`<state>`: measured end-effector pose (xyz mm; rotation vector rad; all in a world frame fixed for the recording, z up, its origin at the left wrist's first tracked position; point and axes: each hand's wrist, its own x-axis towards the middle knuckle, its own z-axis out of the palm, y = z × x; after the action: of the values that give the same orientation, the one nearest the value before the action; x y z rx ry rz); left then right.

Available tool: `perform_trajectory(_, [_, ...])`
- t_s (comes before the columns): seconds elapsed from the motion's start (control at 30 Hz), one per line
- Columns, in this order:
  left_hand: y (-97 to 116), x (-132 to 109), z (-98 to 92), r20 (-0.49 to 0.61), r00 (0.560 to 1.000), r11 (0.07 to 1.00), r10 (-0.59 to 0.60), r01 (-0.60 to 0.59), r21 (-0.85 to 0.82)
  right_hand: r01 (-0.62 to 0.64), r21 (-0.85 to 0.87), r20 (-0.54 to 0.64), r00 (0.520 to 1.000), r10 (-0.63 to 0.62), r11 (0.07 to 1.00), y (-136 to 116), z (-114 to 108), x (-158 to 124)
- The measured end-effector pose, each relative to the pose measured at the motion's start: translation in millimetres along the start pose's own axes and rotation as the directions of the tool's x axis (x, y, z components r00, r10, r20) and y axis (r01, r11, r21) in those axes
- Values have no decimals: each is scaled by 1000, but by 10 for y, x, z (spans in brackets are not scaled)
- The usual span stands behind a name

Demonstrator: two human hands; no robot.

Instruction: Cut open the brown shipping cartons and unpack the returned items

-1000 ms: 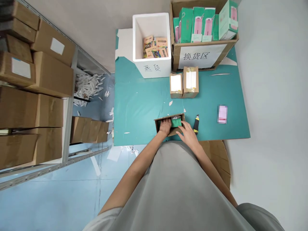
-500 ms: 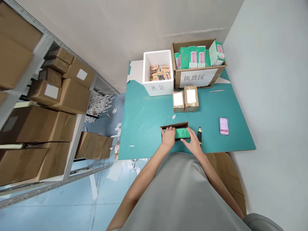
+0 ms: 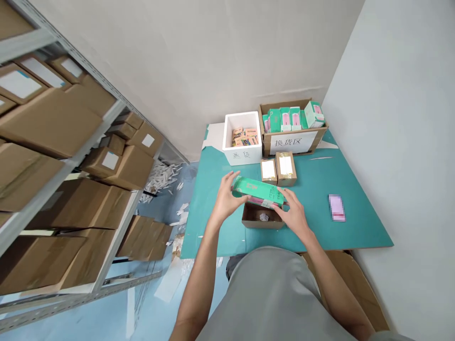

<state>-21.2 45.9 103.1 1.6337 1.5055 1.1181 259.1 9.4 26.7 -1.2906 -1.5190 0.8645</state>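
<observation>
at a teal table (image 3: 314,189), holds a green box (image 3: 259,190) just over an open carton (image 3: 261,223), gripping its ends in the half-open fingers of left hand (image 3: 226,200) and right hand (image 3: 295,215).

Held box (image 3: 259,188) is grn w/ pink, open ctn (image 3: 261,223) brn, tbl (image 3: 220,234) teal, foam bin (image 3: 247,154) wht, shirt (image 3: 270,298) gry.

At the back of the green tabletop (image 3: 359,226), a white foam box (image 3: 250,158) containing colourful packets (image 3: 245,138) stands beside a large carton (image 3: 266,145) of green-and-pink boxes (image 3: 285,119), its front bearing a handwritten sign (image 3: 294,142). Two small taped cartons (image 3: 278,172) with white labels stand before it. A pixelated pink item (image 3: 337,207) lies to the right. At left, brown boxes (image 3: 50,123) fill a metal rack (image 3: 118,232); white scraps (image 3: 161,176) litter the blue floor (image 3: 152,324).
</observation>
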Motion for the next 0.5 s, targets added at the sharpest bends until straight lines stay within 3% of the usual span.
perform_trajectory(0.07, [28, 183, -103, -130, 991, 963, -42, 6, -269, -106, 247, -42, 992, 120, 963, -93, 109, 94])
perform_trajectory(0.13, [39, 327, -148, -221, 968, 879, -121, 1, -477, -232, 518, 22, 966, 258, 823, -190, 248, 157])
perform_trajectory(0.23, [45, 419, -100, -136, 962, 686, -236, 66, -725, -409, 753, 235, 899, 370, 515, -322, 467, 171])
perform_trajectory(0.3, [62, 414, -19, -5, 974, 565, -226, 127, -815, -505, 800, 370, 840, 397, 325, -385, 592, 137])
perform_trajectory(0.4, [116, 387, 84, 64, 984, 518, -166, 143, -843, -624, 774, 534, 734, 420, 107, -437, 706, 68])
perform_trajectory(0.5, [178, 397, 96, 46, 983, 548, -180, 139, -825, -690, 723, 623, 670, 405, 31, -463, 714, 27])
